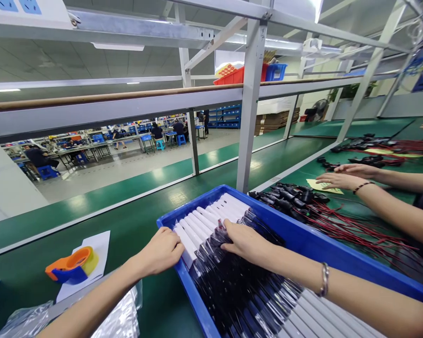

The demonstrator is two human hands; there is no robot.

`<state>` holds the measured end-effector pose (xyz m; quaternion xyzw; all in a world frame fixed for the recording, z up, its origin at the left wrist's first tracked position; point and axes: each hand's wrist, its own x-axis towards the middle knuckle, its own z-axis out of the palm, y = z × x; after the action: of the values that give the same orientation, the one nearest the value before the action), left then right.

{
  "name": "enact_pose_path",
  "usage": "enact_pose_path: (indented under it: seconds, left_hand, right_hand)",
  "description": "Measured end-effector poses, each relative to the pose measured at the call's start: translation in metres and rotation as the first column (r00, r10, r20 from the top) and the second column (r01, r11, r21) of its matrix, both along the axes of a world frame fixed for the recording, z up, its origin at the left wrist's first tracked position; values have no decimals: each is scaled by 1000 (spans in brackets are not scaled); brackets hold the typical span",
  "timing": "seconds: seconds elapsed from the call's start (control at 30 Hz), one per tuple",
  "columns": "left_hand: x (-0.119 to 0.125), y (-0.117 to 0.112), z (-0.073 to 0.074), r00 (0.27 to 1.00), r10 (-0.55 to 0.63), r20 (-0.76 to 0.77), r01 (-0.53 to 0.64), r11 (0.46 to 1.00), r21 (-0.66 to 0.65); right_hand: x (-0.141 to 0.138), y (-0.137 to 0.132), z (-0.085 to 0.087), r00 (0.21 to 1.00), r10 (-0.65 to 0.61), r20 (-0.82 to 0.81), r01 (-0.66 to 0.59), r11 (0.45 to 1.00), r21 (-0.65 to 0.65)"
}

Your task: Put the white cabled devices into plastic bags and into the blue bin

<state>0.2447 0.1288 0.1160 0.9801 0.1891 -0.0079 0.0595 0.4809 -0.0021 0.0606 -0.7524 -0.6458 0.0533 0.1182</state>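
Note:
A blue plastic bin (197,300) holds a row of white-ended pieces (197,225) and many black cables (229,277) in clear plastic bags. At the bin's left edge, my left hand (162,251) is closed over the rim, with its knuckles beside the first white piece. My right hand (246,241) reaches into the middle of the bin. Its thumb and fingers are bent around the bagged black cables, just below the white ends; its fingertips are partly hidden among them. A bracelet (324,279) circles my right wrist.
An orange and blue tape dispenser (72,265) lies on white paper (100,241) at left, near clear plastic bags (121,310). Black connectors with red wires (303,202) lie right of the bin, where another person's hands (345,178) work. A metal post (250,108) stands behind the bin.

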Motion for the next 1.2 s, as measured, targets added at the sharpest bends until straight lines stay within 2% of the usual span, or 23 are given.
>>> enact_pose_path:
  seconds: [0.17,0.27,0.37,0.43,0.53,0.67,0.77,0.9,1.0,1.1,1.2]
  left_hand:
    - [-2,1,2,1000,-6,-9,5,999,-37]
    - [-2,1,2,1000,-5,-14,4,999,-47]
    - [-2,2,2,1000,-3,-18,3,999,-45]
    - [-1,2,2,1000,-1,-19,0,999,-44]
    - [0,2,1,1000,8,-11,-8,999,-48]
    - [1,0,-1,1000,17,6,-17,998,-55]
    - [-2,-2,3,1000,23,13,-22,998,-66]
    - [-10,-6,14,998,2,55,5,992,-125]
    - [-12,-5,16,993,-116,-18,114,992,-54]
    - [-10,-2,11,974,-188,-129,197,979,57]
    - [-5,-1,5,967,-209,-147,224,970,96]
  right_hand:
    - [1,-3,13,998,-13,57,13,1000,-12]
    - [-18,-12,29,996,-41,74,40,999,11]
    - [-45,-21,36,1000,-25,-3,25,1000,-11]
    - [-61,-21,31,994,-3,-107,-3,998,-64]
    - [-80,-13,15,964,-28,-265,1,995,-101]
    - [-91,2,-3,900,-86,-427,64,996,-65]
    - [-88,6,-6,868,-42,-494,56,998,12]
    - [-76,7,5,857,44,-514,31,990,137]
    - [-69,7,11,873,73,-482,24,981,192]
    - [-68,6,5,891,93,-444,8,975,221]
    - [-70,1,-9,906,122,-406,-32,974,223]
